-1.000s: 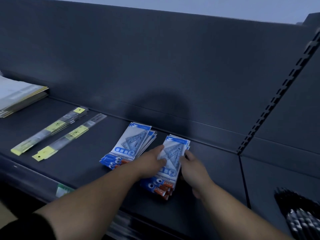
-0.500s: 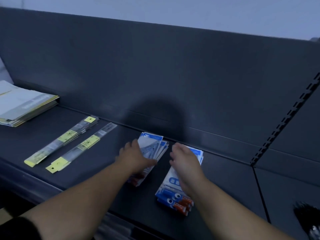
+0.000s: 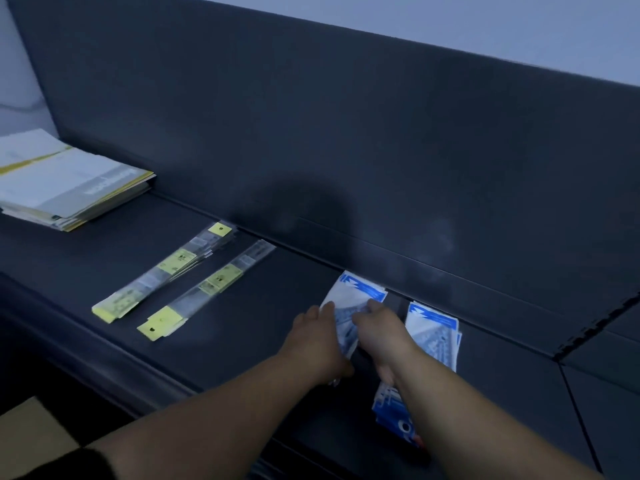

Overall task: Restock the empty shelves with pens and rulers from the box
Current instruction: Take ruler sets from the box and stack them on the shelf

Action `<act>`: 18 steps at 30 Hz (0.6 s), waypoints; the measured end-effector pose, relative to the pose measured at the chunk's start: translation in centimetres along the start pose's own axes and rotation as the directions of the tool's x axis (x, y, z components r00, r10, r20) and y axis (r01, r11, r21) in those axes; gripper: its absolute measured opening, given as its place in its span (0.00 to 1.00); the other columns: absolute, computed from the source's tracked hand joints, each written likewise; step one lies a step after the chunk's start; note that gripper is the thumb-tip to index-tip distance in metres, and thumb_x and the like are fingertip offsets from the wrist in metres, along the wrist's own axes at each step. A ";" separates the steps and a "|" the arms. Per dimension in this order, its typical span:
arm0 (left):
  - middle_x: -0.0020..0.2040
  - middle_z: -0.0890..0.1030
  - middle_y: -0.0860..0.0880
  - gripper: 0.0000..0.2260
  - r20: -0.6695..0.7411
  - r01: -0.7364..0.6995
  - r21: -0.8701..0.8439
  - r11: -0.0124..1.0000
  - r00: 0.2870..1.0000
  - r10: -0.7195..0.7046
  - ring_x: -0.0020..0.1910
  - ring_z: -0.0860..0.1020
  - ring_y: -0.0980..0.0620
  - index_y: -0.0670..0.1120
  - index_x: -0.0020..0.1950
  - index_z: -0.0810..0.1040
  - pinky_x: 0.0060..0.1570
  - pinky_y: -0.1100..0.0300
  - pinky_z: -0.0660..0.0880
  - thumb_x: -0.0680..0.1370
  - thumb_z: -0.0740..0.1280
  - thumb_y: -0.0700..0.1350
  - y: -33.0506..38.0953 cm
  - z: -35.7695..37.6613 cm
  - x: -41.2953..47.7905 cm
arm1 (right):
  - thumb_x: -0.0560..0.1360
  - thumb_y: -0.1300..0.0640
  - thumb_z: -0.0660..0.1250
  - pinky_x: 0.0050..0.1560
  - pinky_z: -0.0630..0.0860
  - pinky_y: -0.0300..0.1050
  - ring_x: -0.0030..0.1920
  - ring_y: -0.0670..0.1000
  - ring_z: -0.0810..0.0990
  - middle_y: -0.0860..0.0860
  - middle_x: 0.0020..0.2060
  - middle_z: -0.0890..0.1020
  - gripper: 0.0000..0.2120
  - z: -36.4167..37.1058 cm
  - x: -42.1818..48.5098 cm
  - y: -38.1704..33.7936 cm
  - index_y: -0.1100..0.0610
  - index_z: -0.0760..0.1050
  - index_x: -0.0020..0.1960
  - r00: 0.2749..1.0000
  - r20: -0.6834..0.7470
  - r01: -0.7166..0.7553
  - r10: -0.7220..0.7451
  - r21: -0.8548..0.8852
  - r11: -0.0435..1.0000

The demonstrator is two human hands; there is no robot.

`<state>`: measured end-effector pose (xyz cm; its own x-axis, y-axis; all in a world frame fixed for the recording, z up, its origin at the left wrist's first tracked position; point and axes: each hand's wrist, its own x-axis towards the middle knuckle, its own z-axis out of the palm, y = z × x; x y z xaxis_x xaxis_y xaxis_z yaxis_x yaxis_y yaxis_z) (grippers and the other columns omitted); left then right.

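Dark metal shelf (image 3: pixel 242 344) partly stocked: clear-sleeved, yellow-labelled long rulers (image 3: pixel 166 271) lie in two rows. Left hand (image 3: pixel 317 336) and right hand (image 3: pixel 377 329) grip the left stack of blue-and-white ruler packs (image 3: pixel 358 292) on the shelf; right stack (image 3: pixel 433 329) just beside. No pens seen; likely much left.

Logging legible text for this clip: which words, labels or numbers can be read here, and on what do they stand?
Nothing can be read.
Booklet stack: white lettering on a grey band, blurred.
Ruler packs: yellow labels with dark marks, too small.
Set-square packs: blue and white print, blurred.
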<state>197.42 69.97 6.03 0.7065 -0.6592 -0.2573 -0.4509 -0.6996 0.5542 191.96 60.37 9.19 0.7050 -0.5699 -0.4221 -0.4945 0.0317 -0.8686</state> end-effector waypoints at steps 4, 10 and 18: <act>0.75 0.57 0.48 0.53 -0.056 0.008 -0.117 0.993 0.998 -0.014 0.74 0.57 0.47 0.47 0.79 0.46 0.71 0.54 0.62 0.65 0.77 0.56 -0.1 0.4 0.4 | 0.78 0.64 0.60 0.63 0.69 0.42 0.65 0.55 0.73 0.55 0.68 0.73 0.20 -0.7 0.2 -0.1 0.59 0.68 0.69 0.982 -0.047 0.145 -0.182 -0.433 0.890; 0.78 0.56 0.49 0.41 -0.438 0.033 -0.165 0.986 0.893 -0.103 0.77 0.53 0.52 0.50 0.77 0.57 0.75 0.59 0.52 0.71 0.71 0.61 -3.0 0.6 -6.9 | 0.78 0.51 0.65 0.72 0.58 0.43 0.77 0.51 0.55 0.50 0.79 0.51 0.32 -1.5 -2.0 0.3 0.53 0.56 0.78 0.899 0.151 0.397 -0.412 -0.680 0.617; 0.70 0.70 0.44 0.32 -0.663 0.531 -0.275 0.802 0.499 -0.558 0.69 0.68 0.45 0.46 0.70 0.70 0.68 0.56 0.63 0.68 0.63 0.59 -9.3 6.0 -23.5 | 0.79 0.47 0.63 0.73 0.60 0.48 0.76 0.52 0.55 0.48 0.77 0.55 0.27 1.3 -9.8 3.8 0.50 0.61 0.76 0.639 0.595 0.761 -0.487 -0.582 0.287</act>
<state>181.75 90.31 2.14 0.9657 0.2444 0.0876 0.1636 -0.8350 0.5254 183.83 67.18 9.73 0.9941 0.1089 -0.0007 0.0986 -0.9026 -0.4190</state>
